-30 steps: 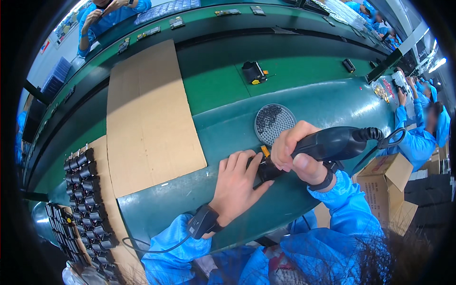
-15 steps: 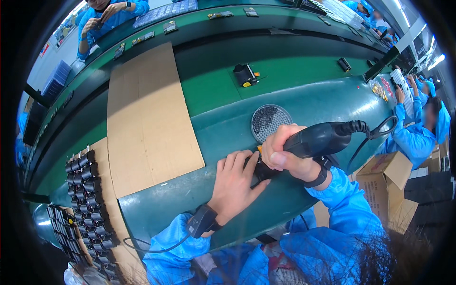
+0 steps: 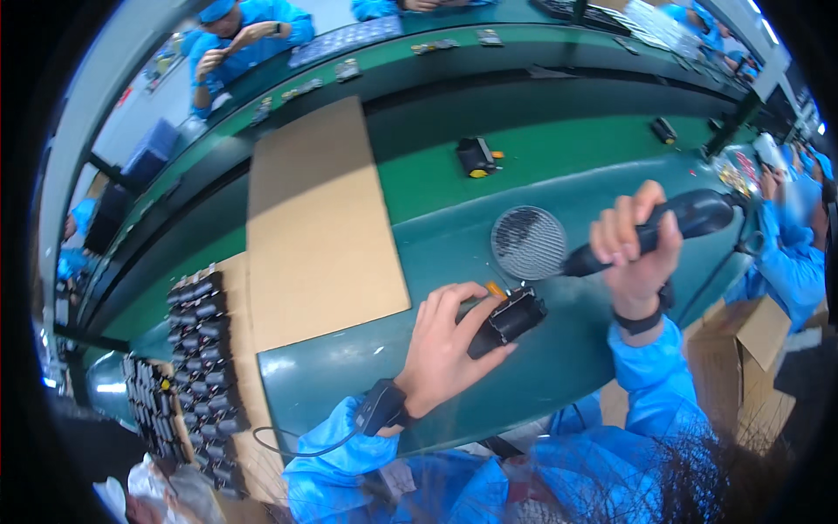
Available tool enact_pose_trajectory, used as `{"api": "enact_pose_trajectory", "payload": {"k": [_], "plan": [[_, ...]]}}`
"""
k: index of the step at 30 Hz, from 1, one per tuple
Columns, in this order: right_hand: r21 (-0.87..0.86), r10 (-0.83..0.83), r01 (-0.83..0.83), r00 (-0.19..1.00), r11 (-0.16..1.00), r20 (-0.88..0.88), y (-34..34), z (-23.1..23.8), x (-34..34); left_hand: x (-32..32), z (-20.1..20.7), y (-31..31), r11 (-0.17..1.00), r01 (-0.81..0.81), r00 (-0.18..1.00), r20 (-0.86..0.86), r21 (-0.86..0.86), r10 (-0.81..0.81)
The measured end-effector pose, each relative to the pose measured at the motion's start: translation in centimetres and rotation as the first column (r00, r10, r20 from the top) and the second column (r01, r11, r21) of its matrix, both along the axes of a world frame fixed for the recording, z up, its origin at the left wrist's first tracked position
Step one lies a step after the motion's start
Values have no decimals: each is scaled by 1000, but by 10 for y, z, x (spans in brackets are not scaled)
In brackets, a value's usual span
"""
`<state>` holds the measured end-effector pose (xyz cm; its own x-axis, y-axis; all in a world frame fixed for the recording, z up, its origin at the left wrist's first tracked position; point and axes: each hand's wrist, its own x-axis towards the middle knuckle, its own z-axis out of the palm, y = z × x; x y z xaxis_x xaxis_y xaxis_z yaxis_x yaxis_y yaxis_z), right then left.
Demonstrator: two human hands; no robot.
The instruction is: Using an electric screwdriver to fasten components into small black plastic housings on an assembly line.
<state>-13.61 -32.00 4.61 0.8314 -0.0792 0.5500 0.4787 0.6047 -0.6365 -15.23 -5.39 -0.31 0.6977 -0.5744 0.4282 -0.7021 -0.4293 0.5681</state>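
My left hand [image 3: 447, 348] is closed around a small black plastic housing [image 3: 517, 316] on the green table, thumb on its near side and fingers on its far side. An orange ribbon [image 3: 495, 289] sticks up from the housing's far edge. In my right hand [image 3: 638, 241] is a black corded electric screwdriver [image 3: 696, 215], nearly level, its tip pointing left and apart from the housing. Just beyond the housing sits a round dish [image 3: 529, 242] with a ridged inside and a dark heap of small pieces, too small to make out, on its left side.
A cardboard sheet [image 3: 325, 236] lies left of my hands. Rows of black housings [image 3: 202, 358] stand at the far left. Another housing [image 3: 477, 157] rests on the green belt [image 3: 428, 188]. Co-workers sit across and at right, beside an open carton [image 3: 729, 349].
My right hand has lifted the screwdriver off the housing and swung it to the right. The housing's open top now shows, still in my left hand. The whole view has shifted somewhat.
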Motion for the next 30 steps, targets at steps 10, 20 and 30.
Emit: {"api": "enact_pose_trajectory", "payload": {"k": [10, 20, 30], "plan": [[-295, -209, 156, 965, 943, -158, -36, -36, -23, -51, 49, 68, 778, -244, 951, -15, 579, 310], [-365, -210, 138, 964, 921, -165, -40, -45, -24, -112, 53, 164, 605, -700, 655, 3, 380, 756], [-383, -163, 94, 975, 919, -151, -38, -52, -21, -184, 7, 286, 183, -894, 251, 118, 408, 961]]}}
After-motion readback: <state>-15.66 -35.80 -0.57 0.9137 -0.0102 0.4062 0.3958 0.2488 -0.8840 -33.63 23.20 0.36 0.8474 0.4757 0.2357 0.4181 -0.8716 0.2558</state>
